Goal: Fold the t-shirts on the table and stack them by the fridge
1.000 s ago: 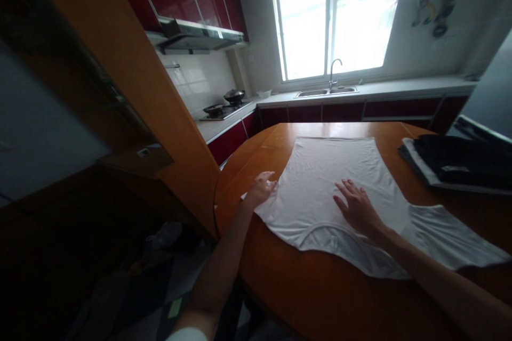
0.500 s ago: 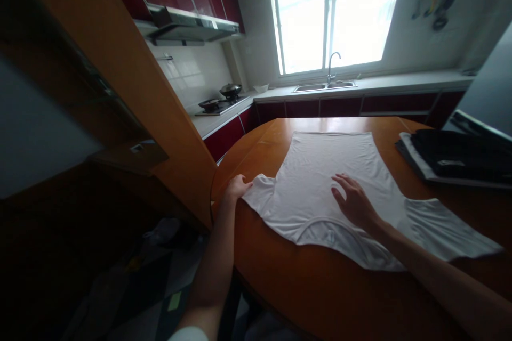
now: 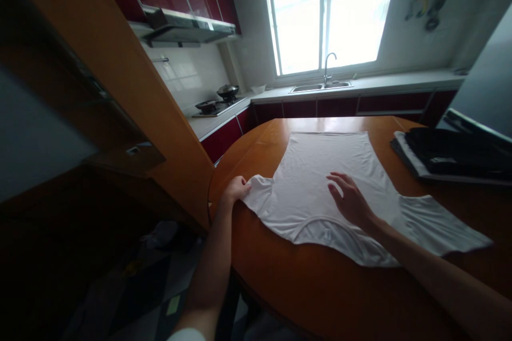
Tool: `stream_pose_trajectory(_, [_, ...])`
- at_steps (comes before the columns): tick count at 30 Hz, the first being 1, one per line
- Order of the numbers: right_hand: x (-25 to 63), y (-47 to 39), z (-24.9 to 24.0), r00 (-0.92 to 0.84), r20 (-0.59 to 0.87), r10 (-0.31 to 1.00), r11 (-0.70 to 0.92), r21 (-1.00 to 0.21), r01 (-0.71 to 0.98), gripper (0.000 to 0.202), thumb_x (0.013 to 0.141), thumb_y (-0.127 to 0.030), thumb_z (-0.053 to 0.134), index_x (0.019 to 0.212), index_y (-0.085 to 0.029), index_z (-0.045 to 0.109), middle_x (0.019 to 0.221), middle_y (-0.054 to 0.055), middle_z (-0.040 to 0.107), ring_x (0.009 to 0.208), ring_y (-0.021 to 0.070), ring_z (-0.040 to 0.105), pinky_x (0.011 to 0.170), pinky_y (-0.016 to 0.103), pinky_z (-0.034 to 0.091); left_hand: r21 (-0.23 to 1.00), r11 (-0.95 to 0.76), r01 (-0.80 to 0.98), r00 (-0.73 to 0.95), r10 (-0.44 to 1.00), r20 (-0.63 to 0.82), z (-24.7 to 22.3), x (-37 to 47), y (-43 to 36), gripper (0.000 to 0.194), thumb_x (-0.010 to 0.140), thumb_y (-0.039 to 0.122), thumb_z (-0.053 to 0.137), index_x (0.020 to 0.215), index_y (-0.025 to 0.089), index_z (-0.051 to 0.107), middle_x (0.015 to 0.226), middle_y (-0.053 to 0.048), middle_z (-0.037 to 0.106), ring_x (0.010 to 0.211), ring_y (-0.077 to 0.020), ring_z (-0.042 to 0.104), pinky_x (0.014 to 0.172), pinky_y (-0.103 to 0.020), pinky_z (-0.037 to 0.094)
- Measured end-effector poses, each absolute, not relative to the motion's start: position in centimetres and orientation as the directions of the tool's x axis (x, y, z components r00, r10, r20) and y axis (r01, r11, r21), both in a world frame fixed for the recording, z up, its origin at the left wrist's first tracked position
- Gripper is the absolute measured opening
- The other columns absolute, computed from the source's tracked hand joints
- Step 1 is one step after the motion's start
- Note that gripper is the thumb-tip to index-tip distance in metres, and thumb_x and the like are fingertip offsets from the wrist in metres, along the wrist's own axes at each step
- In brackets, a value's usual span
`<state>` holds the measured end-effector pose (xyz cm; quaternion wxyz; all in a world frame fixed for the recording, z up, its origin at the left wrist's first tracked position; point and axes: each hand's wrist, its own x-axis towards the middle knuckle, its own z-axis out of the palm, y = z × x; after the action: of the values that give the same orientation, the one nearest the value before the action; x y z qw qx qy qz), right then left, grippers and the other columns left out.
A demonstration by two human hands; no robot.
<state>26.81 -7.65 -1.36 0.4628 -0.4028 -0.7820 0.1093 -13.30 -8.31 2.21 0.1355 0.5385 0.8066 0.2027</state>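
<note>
A white T-shirt [image 3: 308,181] lies spread on the wooden table [image 3: 280,277], its neckline toward me and its hem at the far side. At the end of the left-hand sleeve, my left hand [image 3: 237,188] pinches the fabric edge between thumb and fingers. My right hand [image 3: 350,200] is over the middle of the shirt, just above the neckline, with thumb and fingers apart and nothing in it. Whether its fingertips touch the cloth I cannot tell. The other sleeve stretches out to the right beyond my right forearm.
A stack of folded dark and white clothes [image 3: 452,154] sits on the table's right side. Behind the table runs a counter with a sink [image 3: 320,87] and a stove with pans [image 3: 228,91]. A wooden cabinet panel [image 3: 168,154] stands close on the left.
My left fingers have closed more tightly on the sleeve end. My right hand stays nearly in place over the shirt. The whole view has shifted slightly.
</note>
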Motion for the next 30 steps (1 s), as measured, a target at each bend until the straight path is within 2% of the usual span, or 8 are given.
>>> stream_pose_trajectory(5, [26.8,-7.6,-1.4,-0.263,0.624,0.736,0.657,-0.562,0.503,0.034,0.103,-0.043,0.043,0.112,-0.021,0.068,0.126,0.014,0.064,0.120,0.0294,0.060,0.105,0.052,0.048,0.608,0.171,0.776,-0.314,0.939,0.138,3.9,-11.3,-8.4,0.019,0.083,0.029,0.066,0.098,0.016,0.063,0.095,-0.005,0.071,0.084,-0.0166,0.068,0.067,-0.022,0.051])
stream_pose_trajectory(10, [26.9,-7.6,-1.5,-0.271,0.619,0.737,0.660,-0.573,0.486,0.034,0.103,-0.044,0.043,0.108,-0.022,0.070,0.125,0.014,0.064,0.118,0.0291,0.061,0.104,0.051,0.049,0.669,-0.092,0.738,-0.100,0.965,0.242,6.7,-6.7,-8.6,0.028,0.078,0.029,0.073,0.102,0.017,0.067,0.085,-0.003,0.069,0.075,-0.0159,0.066,0.063,-0.023,0.050])
stream_pose_trajectory(14, [27.0,-7.6,-1.5,-0.262,0.609,0.749,0.647,-0.587,0.486,0.034,0.102,-0.043,0.044,0.106,-0.022,0.070,0.123,0.014,0.065,0.116,0.0292,0.062,0.102,0.051,0.049,0.741,-0.188,0.644,0.236,0.971,0.041,7.6,-3.2,-7.5,0.049,0.078,0.038,0.077,0.122,0.018,0.065,0.090,-0.004,0.072,0.061,-0.0122,0.066,0.055,-0.021,0.049])
stream_pose_trajectory(16, [27.1,-7.7,-1.5,-0.271,0.598,0.754,0.643,-0.590,0.488,0.032,0.102,-0.042,0.045,0.106,-0.022,0.071,0.122,0.013,0.066,0.115,0.0290,0.062,0.102,0.050,0.050,0.782,-0.179,0.597,0.277,0.961,0.008,7.6,-2.6,-5.9,0.048,0.085,0.041,0.072,0.126,0.016,0.063,0.090,-0.005,0.072,0.056,-0.0110,0.065,0.051,-0.020,0.048])
stream_pose_trajectory(20, [27.1,-7.7,-1.9,-0.306,0.587,0.749,0.655,-0.585,0.479,0.028,0.101,-0.038,0.048,0.103,-0.022,0.072,0.119,0.012,0.068,0.112,0.0275,0.064,0.100,0.048,0.051,0.744,-0.255,0.618,0.180,0.967,0.183,6.3,-3.0,-2.7,0.028,0.088,0.030,0.065,0.109,0.012,0.069,0.082,-0.006,0.072,0.056,-0.0110,0.065,0.055,-0.021,0.051])
stream_pose_trajectory(24, [27.2,-7.6,-2.2,-0.335,0.581,0.742,0.665,-0.577,0.474,0.022,0.099,-0.030,0.051,0.101,-0.022,0.071,0.115,0.011,0.070,0.109,0.0264,0.065,0.099,0.047,0.052,0.714,-0.304,0.631,0.186,0.953,0.241,3.8,-4.1,-1.9,0.019,0.086,0.022,0.063,0.099,0.014,0.073,0.085,-0.006,0.073,0.067,-0.0128,0.066,0.063,-0.022,0.052])
stream_pose_trajectory(27, [27.2,-7.8,-1.9,-0.366,0.576,0.731,0.678,-0.555,0.481,0.018,0.097,-0.023,0.053,0.100,-0.022,0.071,0.111,0.010,0.070,0.106,0.0257,0.066,0.097,0.046,0.053,0.667,-0.361,0.652,0.251,0.933,0.259,2.3,-5.0,-2.0,0.015,0.082,0.019,0.067,0.093,0.016,0.076,0.087,-0.005,0.072,0.074,-0.0135,0.064,0.068,-0.023,0.051])
stream_pose_trajectory(30, [27.1,-8.6,-1.2,-0.456,0.555,0.695,0.718,-0.507,0.478,0.017,0.097,-0.023,0.055,0.101,-0.022,0.072,0.114,0.010,0.070,0.108,0.0251,0.064,0.097,0.045,0.053,0.545,-0.435,0.717,0.351,0.901,0.256,1.5,-6.1,-1.5,0.015,0.082,0.020,0.069,0.093,0.017,0.078,0.086,-0.004,0.067,0.072,-0.0127,0.060,0.070,-0.023,0.049])
